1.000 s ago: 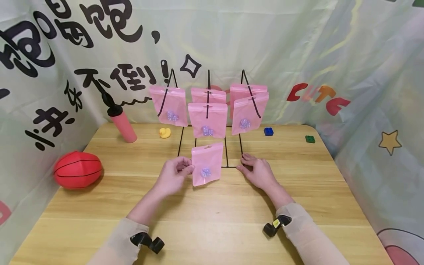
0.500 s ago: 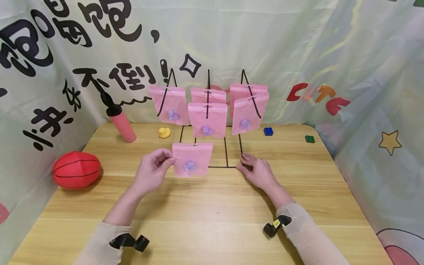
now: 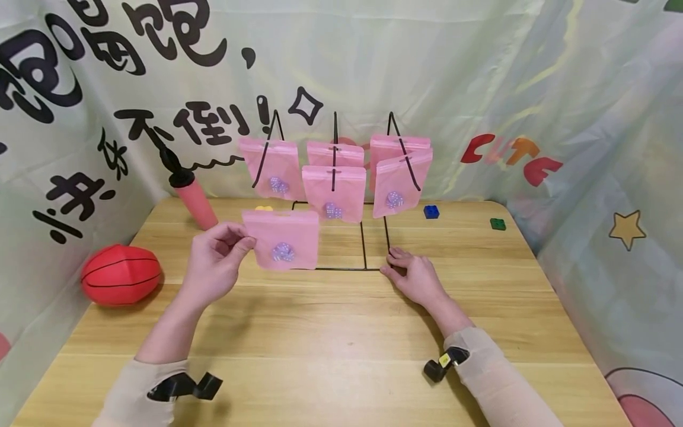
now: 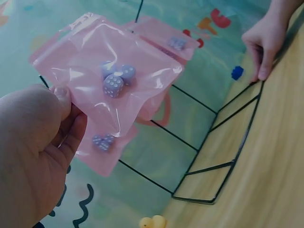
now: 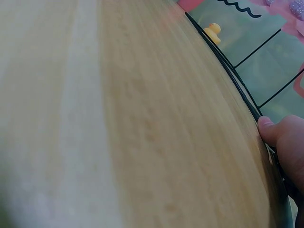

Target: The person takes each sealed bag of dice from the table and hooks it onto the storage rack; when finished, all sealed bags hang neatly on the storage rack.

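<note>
My left hand (image 3: 216,261) pinches the left edge of a pink zip bag (image 3: 283,234) between thumb and fingers, holding it above the table. Purple dotted dice (image 4: 114,84) show through its front. Behind stands a black wire display rack (image 3: 341,269) with three hooks. One pink bag (image 3: 274,163) is visible on the left hook; the middle hook carries a front bag (image 3: 336,198) with another behind, as does the right hook with its front bag (image 3: 397,184). My right hand (image 3: 418,276) grips the rack's front right base corner, thumb (image 5: 267,130) against the wire.
A red ball (image 3: 121,276) and a pink pump (image 3: 196,201) stand on the left of the wooden table (image 3: 341,356). The held bag mostly hides a yellow duck (image 4: 153,222). Blue (image 3: 431,212) and green (image 3: 498,224) toy bricks lie on the right. A printed cloth hangs behind.
My left hand has moved left and up with the bag, which has turned to face the camera more squarely and now covers most of the duck. My right hand has stayed on the rack.
</note>
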Motion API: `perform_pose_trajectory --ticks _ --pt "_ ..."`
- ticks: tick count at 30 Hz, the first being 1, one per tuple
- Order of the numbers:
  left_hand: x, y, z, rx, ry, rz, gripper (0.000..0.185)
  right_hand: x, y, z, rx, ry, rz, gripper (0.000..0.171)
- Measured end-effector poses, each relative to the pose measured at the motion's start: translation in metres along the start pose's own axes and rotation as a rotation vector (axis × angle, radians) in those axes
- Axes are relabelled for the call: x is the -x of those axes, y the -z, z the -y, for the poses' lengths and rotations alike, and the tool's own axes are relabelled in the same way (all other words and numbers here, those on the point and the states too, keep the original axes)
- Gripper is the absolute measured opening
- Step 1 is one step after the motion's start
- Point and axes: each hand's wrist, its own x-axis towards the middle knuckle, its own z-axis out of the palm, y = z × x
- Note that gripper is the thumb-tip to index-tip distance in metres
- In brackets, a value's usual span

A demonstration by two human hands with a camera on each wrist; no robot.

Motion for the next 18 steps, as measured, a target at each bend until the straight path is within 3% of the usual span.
perform_pose_trajectory --ticks 6,12,18 --pt "-0.009 0.011 -0.006 -0.015 0.026 -0.043 0.007 0.0 0.001 0.001 -0.006 -0.007 0.005 0.047" --pt "-0.016 0.02 -0.009 -0.05 0.041 -0.077 0.016 0.0 0.001 0.001 -0.005 -0.011 0.007 0.046" --pt "-0.019 0.025 -0.006 -0.095 0.061 -0.076 0.003 0.0 0.0 0.0 -0.007 -0.01 0.008 0.047"
